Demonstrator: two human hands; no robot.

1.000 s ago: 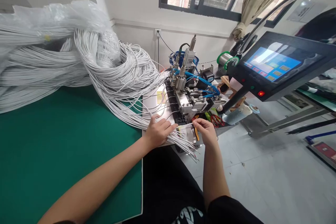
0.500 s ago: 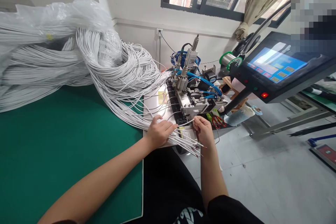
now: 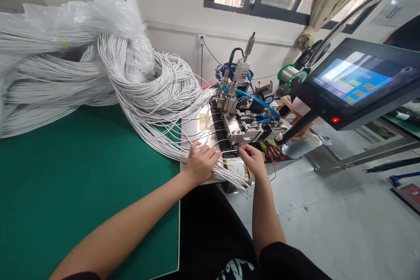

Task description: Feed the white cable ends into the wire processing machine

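A single white cable [image 3: 230, 152] runs between my two hands, at the near end of the black toothed track on the machine [image 3: 232, 127]. My right hand [image 3: 253, 160] pinches its end close to the track. My left hand [image 3: 204, 162] is closed around the same cable further back, with its palm over a bundle of white cables [image 3: 234, 177]. Stripped ends with reddish tips fan out from that bundle past the table edge. Several other cables lie across the track, side by side. My left fingertips partly hide the cable.
A large heap of white cables [image 3: 170, 81], partly in clear plastic, covers the back of the green table [image 3: 98, 175]. At the right stand a touchscreen [image 3: 354, 78], a solder wire spool [image 3: 290, 74] and red-handled scissors [image 3: 275, 153]. A grey cylinder [image 3: 236, 167] sits below my right hand.
My right hand has moved slightly left, bringing the cable end closer to the track. The cable now lies more level. My left hand has stayed nearly in place while the view shifted a little.
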